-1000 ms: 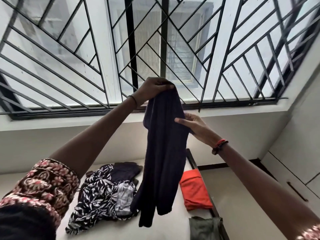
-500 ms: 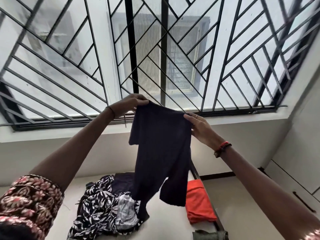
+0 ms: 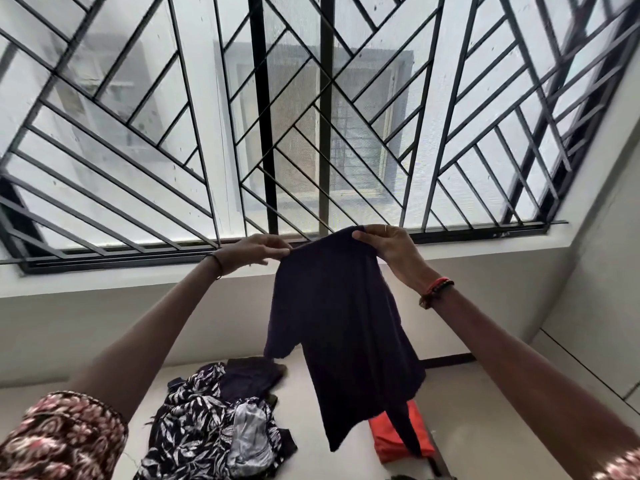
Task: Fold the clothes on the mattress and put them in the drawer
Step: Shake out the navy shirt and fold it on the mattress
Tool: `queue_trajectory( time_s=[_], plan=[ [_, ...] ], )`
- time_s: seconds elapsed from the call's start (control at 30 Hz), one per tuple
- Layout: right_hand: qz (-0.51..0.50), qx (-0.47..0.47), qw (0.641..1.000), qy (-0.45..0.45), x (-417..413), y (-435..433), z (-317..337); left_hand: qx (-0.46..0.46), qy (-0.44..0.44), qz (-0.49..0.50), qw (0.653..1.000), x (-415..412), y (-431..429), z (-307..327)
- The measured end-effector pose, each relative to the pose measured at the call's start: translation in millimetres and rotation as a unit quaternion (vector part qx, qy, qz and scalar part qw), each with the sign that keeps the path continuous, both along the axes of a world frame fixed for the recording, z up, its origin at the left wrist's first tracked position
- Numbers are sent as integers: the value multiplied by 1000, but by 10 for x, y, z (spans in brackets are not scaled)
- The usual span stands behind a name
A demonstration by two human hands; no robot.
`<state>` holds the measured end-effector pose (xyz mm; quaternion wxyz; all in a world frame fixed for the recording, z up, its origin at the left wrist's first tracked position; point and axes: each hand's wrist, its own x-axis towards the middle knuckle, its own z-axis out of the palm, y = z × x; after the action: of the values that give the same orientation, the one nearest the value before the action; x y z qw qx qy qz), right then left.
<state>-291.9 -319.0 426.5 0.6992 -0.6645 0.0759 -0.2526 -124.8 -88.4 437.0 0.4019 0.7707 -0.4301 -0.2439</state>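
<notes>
A dark navy garment (image 3: 343, 337) hangs in the air in front of the window, spread out by its top edge. My left hand (image 3: 252, 252) pinches its left top corner, and my right hand (image 3: 388, 247) grips its right top corner. Below, on the white mattress (image 3: 311, 455), lies a heap of clothes (image 3: 214, 424): a black-and-white leaf-print piece, a dark piece and a grey one. A folded orange garment (image 3: 388, 441) lies at the mattress's right side, partly hidden by the hanging cloth. No drawer is in view.
A wide window with a black metal grille (image 3: 311, 133) fills the wall ahead, with a white sill under it. The dark bed frame edge (image 3: 440, 465) runs along the mattress's right side. White cupboard fronts (image 3: 588, 362) stand at the right.
Both hands have drawn apart along the garment's top edge, spreading it wider. My right hand went from the cloth's side up to its top corner, and the view tilted upward.
</notes>
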Motion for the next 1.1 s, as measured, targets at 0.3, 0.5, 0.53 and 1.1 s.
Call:
queue_trajectory(
  time_s=[0.3, 0.5, 0.53, 1.1],
  plan=[
    [55, -112, 992, 19, 73, 210, 69, -148, -138, 26, 979, -499, -662, 65],
    [65, -83, 994, 8, -65, 199, 60, -154, -199, 44, 967, -467, -783, 162],
    [70, -77, 994, 12, -82, 208, 35, -152, -207, 37, 966, -455, -784, 179],
    [100, -291, 938, 162, -203, -196, -473, -269, -169, 163, 934, -1, -288, 398]
  ],
)
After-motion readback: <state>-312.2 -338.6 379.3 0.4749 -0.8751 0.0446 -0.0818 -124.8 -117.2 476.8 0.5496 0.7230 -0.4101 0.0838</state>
